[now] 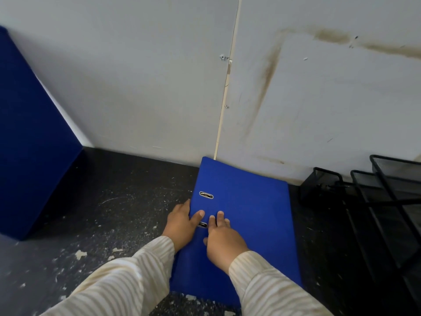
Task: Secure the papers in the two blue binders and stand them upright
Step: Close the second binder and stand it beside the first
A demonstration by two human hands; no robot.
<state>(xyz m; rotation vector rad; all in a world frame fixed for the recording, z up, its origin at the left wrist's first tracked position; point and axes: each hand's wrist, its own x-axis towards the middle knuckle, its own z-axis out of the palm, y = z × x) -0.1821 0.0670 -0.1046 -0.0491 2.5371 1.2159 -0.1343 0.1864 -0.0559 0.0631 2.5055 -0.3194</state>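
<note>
Fingers point(219, 216): curled left hand point(180, 224) round shut blue binder point(248, 213) spine, laid right hand point(222, 240) straight on top. Seemed finished closing; called for tipping upright.

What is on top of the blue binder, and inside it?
The right hand lies flat on the blue binder; the left hand grips its spine edge, thumb on top. The closed cover hides any contents.
</note>
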